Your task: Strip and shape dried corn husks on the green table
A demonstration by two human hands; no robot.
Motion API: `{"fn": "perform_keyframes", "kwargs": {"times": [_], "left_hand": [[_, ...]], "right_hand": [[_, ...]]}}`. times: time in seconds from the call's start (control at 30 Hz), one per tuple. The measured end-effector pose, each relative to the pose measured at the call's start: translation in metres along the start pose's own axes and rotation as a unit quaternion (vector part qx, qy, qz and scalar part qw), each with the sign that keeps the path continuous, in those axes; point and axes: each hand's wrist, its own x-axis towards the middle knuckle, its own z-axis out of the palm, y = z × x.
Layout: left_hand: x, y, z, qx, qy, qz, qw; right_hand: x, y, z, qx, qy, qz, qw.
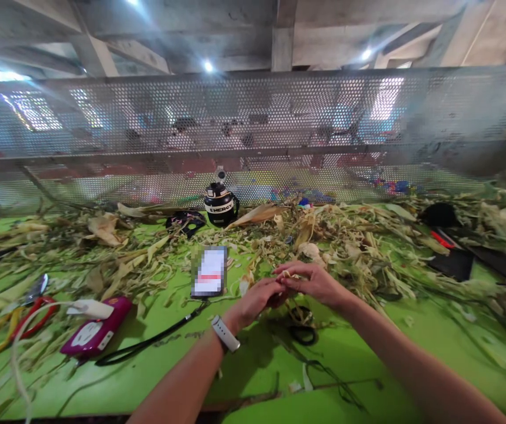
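My left hand, with a white band on its wrist, and my right hand meet above the green table. The fingers of both are pinched together on a thin pale corn husk strip, mostly hidden by the fingertips. Just below them lies a black-handled tool, with pale strips over it. Left of my hands is a phone with a lit, blurred screen. Dried corn husks are heaped right behind my hands.
A black jug marked ENERGY stands at the back before a perforated metal screen. On the left lie red-and-yellow-handled scissors and a purple power bank with a white cable. Dark flat items lie at right.
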Motion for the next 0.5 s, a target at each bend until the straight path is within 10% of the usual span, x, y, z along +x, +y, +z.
{"fn": "perform_keyframes", "kwargs": {"times": [0.3, 0.5], "left_hand": [[-0.010, 0.023, 0.004, 0.099, -0.082, 0.007, 0.992], [-0.007, 0.015, 0.004, 0.034, -0.066, -0.014, 0.997]], "right_hand": [[0.002, 0.013, 0.018, 0.026, 0.120, -0.026, 0.992], [0.001, 0.004, 0.013, 0.024, 0.068, 0.025, 0.997]]}}
